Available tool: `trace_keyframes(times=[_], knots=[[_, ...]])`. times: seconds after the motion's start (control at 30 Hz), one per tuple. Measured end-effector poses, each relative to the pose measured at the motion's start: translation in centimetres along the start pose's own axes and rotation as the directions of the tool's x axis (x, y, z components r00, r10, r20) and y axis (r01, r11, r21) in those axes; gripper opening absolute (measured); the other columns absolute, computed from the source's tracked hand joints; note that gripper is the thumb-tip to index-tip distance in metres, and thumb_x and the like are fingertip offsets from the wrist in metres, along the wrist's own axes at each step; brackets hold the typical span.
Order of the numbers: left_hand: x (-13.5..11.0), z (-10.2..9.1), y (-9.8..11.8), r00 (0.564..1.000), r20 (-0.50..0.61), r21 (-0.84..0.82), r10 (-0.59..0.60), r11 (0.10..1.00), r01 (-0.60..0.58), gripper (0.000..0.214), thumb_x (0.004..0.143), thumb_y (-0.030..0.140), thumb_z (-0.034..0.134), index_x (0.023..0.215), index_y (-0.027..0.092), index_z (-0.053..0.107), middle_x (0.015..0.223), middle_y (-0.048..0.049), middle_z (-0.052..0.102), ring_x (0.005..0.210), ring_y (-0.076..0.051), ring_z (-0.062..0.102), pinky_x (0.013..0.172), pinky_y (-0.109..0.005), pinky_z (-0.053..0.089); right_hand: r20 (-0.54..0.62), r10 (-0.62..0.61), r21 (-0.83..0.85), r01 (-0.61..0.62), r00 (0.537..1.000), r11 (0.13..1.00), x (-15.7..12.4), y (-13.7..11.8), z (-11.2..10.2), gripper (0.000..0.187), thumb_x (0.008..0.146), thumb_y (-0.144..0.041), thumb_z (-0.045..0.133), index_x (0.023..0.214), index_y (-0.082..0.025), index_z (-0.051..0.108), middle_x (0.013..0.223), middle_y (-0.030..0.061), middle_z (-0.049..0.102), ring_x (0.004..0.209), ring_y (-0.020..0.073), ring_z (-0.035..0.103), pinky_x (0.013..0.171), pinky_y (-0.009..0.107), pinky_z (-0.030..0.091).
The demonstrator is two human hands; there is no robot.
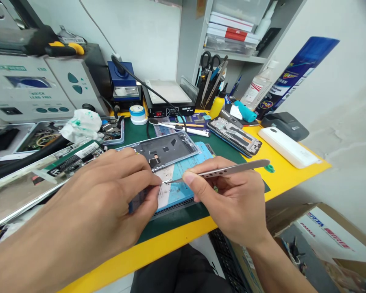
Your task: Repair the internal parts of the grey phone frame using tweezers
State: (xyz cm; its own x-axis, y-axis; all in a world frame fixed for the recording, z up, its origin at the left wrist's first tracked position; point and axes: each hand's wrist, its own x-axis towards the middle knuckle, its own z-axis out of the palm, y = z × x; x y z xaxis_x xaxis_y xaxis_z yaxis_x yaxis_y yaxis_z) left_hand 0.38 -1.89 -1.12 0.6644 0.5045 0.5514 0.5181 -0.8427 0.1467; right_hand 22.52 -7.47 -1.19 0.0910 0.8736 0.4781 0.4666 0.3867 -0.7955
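Observation:
Metal tweezers [232,169] with a row of holes are gripped in my right hand [232,199], tips pointing left. Those tips meet a tiny silvery part [166,182] that is too small to name. My left hand [118,187] is closed in a pinch at that part's left end, thumb against fingertip. Beneath both hands lies a blue and white printed pad [186,181] on a green mat [183,213]. Just behind the fingers rests a dark, empty phone frame [167,150], partly hidden by my left hand.
An opened phone [234,136] and a white power-bank-like block [286,146] lie to the right. A black heating plate [171,101], a tool holder [213,89] and a rework station [42,85] line the back. Parts trays [117,138] crowd the left. The yellow table edge [171,238] runs in front.

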Motion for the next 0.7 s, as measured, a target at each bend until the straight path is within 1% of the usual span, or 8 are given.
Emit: trace_keyframes(times=[0.2,0.37,0.6,0.7], knots=[[0.02,-0.13,0.0,1.0,0.014,-0.015,0.019,1.0,-0.019,0.02,0.106,0.021,0.059,0.093,0.023,0.074,0.089,-0.002,0.069,0.079,-0.018,0.06,0.071,-0.039,0.05,0.011,0.018,0.019,-0.019,1.0,1.0,-0.07,0.14,0.06,0.014,0.096,-0.017,0.077,0.082,-0.015,0.08,0.072,0.002,0.073,0.051,0.0125,0.063,0.042,0.023,0.045],[-0.18,-0.24,0.08,0.999,0.034,-0.022,0.011,1.0,-0.01,0.018,0.105,0.019,0.06,0.096,0.024,0.075,0.089,-0.0019,0.068,0.081,-0.02,0.059,0.072,-0.04,0.05,0.013,0.006,0.009,-0.006,1.0,1.0,-0.01,0.05,0.06,0.015,0.095,-0.015,0.077,0.08,-0.015,0.079,0.072,0.0018,0.073,0.053,0.0124,0.064,0.043,0.022,0.046],[-0.29,-0.1,0.14,1.0,0.012,-0.008,0.024,1.0,-0.024,0.019,0.105,0.019,0.06,0.094,0.023,0.076,0.089,-0.0021,0.07,0.08,-0.019,0.06,0.072,-0.041,0.051,0.013,0.004,0.013,-0.004,1.0,1.0,-0.14,0.01,-0.09,0.015,0.095,-0.016,0.077,0.08,-0.015,0.079,0.07,0.0019,0.072,0.051,0.0118,0.062,0.042,0.022,0.044],[-0.25,-0.07,0.1,1.0,0.015,-0.009,0.028,1.0,-0.028,0.017,0.105,0.019,0.061,0.095,0.023,0.075,0.089,-0.0024,0.07,0.08,-0.02,0.06,0.072,-0.041,0.051,0.015,-0.003,0.022,0.003,1.0,1.0,-0.05,0.11,-0.06,0.014,0.095,-0.015,0.077,0.081,-0.015,0.079,0.069,0.0006,0.071,0.05,0.0112,0.061,0.042,0.021,0.044]])
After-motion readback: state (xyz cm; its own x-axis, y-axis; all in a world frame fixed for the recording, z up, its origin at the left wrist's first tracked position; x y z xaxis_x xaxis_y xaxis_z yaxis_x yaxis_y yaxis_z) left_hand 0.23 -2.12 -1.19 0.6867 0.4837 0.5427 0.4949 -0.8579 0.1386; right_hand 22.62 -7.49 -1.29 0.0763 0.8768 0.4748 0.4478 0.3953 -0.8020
